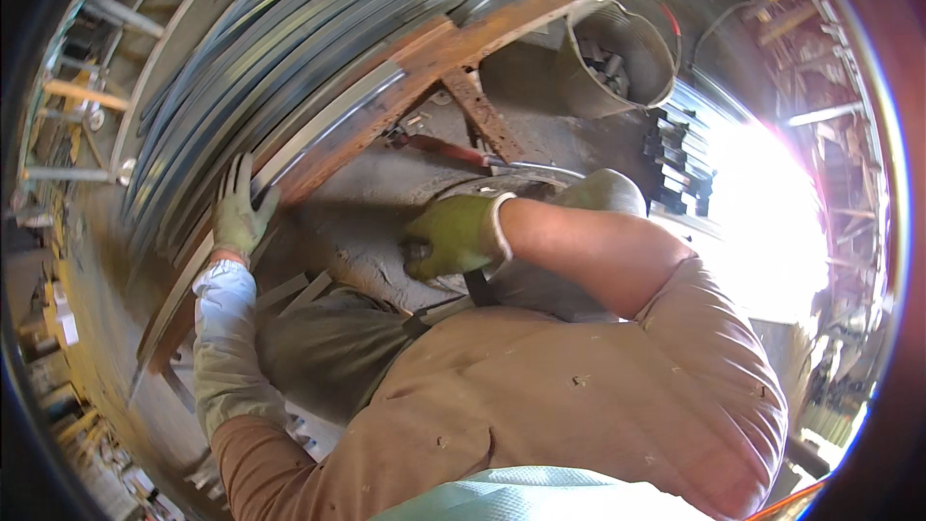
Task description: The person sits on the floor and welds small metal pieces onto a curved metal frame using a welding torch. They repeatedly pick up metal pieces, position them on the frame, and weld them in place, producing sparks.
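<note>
My left hand (241,209), in a green glove with pale fingers, lies on a long grey metal bar (338,116). Its fingers are stretched along the bar and the thumb stands apart. That bar rests on a rusty steel beam (405,96) running from lower left to upper right. In front of my body, my right hand (451,236), also gloved in green, is closed. A dark rounded end shows at its fingers, and a black piece (479,287) sticks out below; what it grips is mostly hidden. Beyond it lies a tool with a red handle (446,150).
Several long metal bars (280,48) lie side by side beyond the beam. A bucket (622,63) with metal pieces inside stands at the far right. Stacked dark square-ended tubes (680,159) lie in bright light. Racks (92,92) line the left edge.
</note>
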`<state>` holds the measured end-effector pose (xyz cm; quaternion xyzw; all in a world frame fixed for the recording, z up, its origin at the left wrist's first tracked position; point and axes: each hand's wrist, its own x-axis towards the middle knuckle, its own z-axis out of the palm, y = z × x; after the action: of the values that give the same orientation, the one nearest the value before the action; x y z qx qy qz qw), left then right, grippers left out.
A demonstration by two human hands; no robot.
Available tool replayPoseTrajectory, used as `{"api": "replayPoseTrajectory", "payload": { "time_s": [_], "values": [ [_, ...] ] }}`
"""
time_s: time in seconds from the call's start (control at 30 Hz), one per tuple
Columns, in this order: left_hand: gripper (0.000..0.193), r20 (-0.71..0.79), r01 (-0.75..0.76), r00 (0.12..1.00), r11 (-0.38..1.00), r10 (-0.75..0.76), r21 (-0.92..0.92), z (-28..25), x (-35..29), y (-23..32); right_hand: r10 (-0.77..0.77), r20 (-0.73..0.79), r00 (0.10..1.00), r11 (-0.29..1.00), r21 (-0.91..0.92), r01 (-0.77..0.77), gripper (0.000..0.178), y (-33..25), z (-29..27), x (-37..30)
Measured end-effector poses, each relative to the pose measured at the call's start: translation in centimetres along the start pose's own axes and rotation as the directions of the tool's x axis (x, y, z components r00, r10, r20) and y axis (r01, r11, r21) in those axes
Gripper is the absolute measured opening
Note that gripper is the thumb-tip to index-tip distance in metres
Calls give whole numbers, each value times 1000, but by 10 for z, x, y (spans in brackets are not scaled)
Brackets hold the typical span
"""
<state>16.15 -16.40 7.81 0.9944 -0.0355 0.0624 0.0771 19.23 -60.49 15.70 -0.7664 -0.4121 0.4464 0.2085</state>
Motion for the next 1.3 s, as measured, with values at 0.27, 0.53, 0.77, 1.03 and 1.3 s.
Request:
{"api": "replayPoseTrajectory", "payload": {
  "time_s": [0.27,0.53,0.77,1.03,1.3],
  "values": [
    [91,74,23,997,989,-34,148,7,-25,-37,-161,-206,965,980,79,181,59,19,7,-56],
    [88,139,198,962,953,-234,227,-2,-37,-52,-303,-489,818,931,33,365,46,68,-60,-133],
    [85,92,-41,995,999,40,13,-5,39,34,-16,-958,287,964,61,258,43,306,-127,-204],
    [81,176,42,984,996,-27,-82,23,80,56,514,-468,719,773,-111,-625,52,552,-135,-128],
    [87,212,147,971,974,-109,-171,30,72,55,787,-377,488,532,14,-847,58,638,-80,-58]
  ]
}}
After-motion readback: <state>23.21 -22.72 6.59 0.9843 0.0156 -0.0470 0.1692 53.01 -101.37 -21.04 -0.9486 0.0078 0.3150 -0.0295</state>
